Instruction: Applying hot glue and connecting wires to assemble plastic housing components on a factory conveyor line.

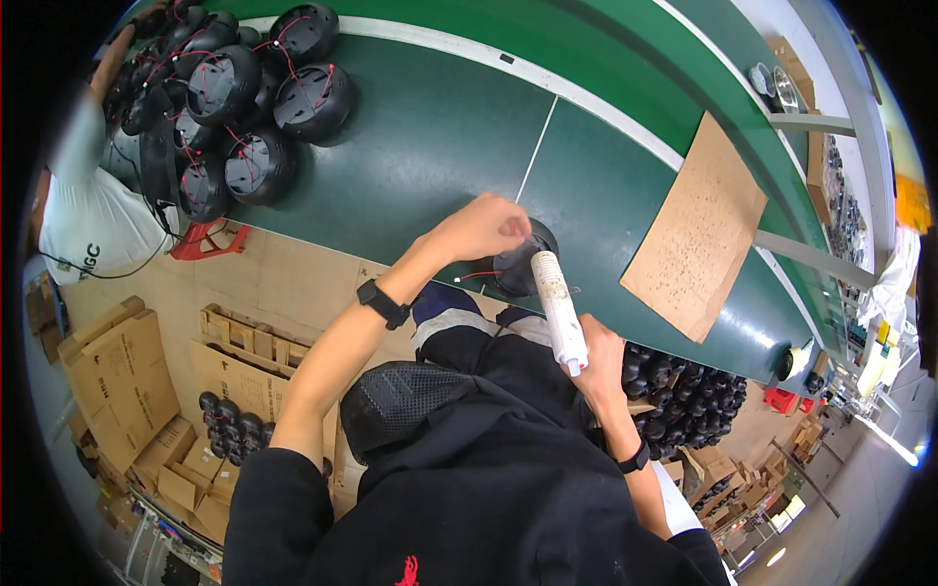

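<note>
A black round housing (515, 266) with a short red wire lies at the near edge of the green table, in front of my body. Above its far left side is my left hand (481, 229), with the fingers curled in; whether anything small is between them is hidden. My right hand (600, 359) is closed around the lower end of a white glue cartridge (558, 311). The cartridge slants up and left, so its far end covers part of the housing. Its small pale tip points back toward me.
Many similar black housings (223, 86) with red wires are heaped at the table's far left, beside a co-worker in a white shirt (103, 220). A speckled cardboard sheet (699, 230) lies on the right. Black round parts (684, 400) are stacked below the right edge; cardboard boxes (122, 391) stand lower left.
</note>
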Motion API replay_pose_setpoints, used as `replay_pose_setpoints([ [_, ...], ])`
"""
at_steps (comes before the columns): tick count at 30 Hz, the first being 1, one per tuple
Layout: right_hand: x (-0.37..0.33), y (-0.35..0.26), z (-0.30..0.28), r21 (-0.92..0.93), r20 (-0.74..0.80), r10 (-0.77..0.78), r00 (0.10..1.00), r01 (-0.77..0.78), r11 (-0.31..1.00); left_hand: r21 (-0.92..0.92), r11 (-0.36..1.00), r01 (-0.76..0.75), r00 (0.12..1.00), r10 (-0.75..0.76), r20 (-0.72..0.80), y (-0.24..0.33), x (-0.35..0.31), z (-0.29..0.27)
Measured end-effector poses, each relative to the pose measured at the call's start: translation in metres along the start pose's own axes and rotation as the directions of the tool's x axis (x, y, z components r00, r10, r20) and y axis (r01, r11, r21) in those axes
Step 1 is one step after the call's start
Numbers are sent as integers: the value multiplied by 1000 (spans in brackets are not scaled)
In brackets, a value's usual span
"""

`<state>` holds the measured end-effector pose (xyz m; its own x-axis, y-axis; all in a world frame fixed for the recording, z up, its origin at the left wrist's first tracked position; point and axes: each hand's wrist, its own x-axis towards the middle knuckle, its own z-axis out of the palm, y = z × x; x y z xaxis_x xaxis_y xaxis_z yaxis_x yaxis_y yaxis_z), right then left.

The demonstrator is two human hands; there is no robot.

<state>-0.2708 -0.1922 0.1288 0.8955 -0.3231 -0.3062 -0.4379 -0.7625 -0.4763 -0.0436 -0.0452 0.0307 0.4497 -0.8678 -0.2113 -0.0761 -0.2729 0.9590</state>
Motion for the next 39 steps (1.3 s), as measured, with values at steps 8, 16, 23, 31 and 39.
replay_pose_setpoints([
  [8,2,-3,0,16,-4,-11,1000,11,1000,150,984,-100,993,88,80,-7,-14,10],
  [16,2,1,-3,-103,54,-39,998,45,994,116,984,-136,990,131,46,-2,-11,11],
  [23,-3,6,-1,16,68,-81,994,80,997,26,991,-128,967,131,-218,2,-16,17],
  [31,-10,18,1,67,66,-72,995,68,995,164,974,159,942,-100,-320,12,-69,11],
  [39,-6,17,8,93,27,-111,993,108,990,95,992,82,971,-58,-232,0,-89,27],
])
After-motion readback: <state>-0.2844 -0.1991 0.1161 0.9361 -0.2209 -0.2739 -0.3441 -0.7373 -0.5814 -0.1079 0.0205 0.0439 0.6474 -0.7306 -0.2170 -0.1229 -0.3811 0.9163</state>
